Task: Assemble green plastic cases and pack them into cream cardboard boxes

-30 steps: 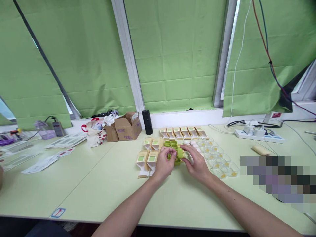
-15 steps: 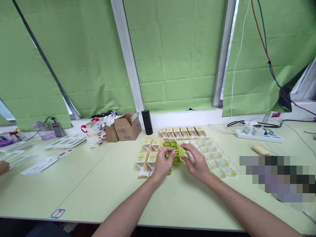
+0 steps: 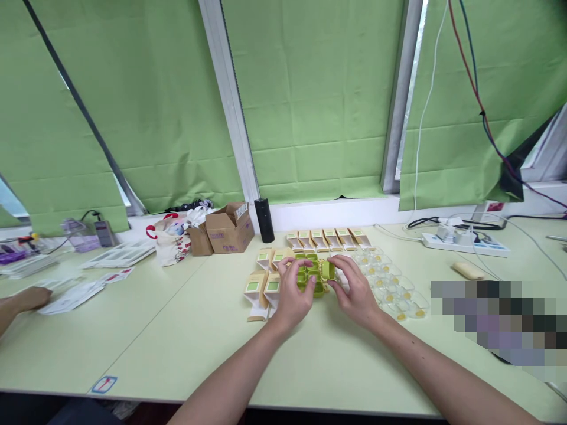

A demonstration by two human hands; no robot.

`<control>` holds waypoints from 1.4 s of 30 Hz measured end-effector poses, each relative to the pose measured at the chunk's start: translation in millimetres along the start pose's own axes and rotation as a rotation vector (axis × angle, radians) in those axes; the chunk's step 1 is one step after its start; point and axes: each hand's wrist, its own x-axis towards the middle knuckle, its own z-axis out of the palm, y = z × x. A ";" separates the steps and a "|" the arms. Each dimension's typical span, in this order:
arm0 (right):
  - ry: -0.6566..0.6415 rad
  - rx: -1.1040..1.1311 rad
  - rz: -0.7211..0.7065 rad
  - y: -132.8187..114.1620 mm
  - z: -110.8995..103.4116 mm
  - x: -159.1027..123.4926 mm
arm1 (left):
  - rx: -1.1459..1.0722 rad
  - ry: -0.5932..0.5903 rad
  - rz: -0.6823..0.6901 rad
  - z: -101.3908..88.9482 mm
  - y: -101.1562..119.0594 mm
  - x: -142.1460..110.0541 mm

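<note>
My right hand (image 3: 354,290) pinches a small green case (image 3: 328,270) between thumb and fingers, above the tabletop. Just left of it, my left hand (image 3: 294,295) has thumb and fingers apart over a group of small green open cases (image 3: 312,258); it seems to hold nothing. Beside my left hand stand a few folded cardboard boxes (image 3: 253,285) with green labels. Small white pieces (image 3: 342,277) lie partly hidden behind my right hand. To the right, rows of clear plastic cups (image 3: 390,282) with yellow spots cover part of the table.
A row of cardboard boxes (image 3: 328,239) lines the back. A black cylinder (image 3: 264,220), a brown carton (image 3: 230,230) and a cloth bag (image 3: 172,248) stand behind. At right are a power strip (image 3: 465,244) and cables. Another person's hand (image 3: 33,298) touches papers at far left.
My left hand's fingers have spread from a pinch near the green case. My right hand keeps its case in about the same place. The other person's hand has moved right.
</note>
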 end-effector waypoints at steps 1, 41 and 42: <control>-0.002 0.006 -0.002 -0.9 -0.1 0.4 | 0.007 -0.019 0.023 -0.1 1.1 -0.6; -0.057 -0.098 -0.217 -1.7 -0.7 0.2 | 0.037 -0.096 0.116 1.0 -0.9 -2.0; -0.058 -0.095 -0.219 -1.5 -0.5 0.3 | 0.038 -0.093 0.120 1.1 -0.8 -2.0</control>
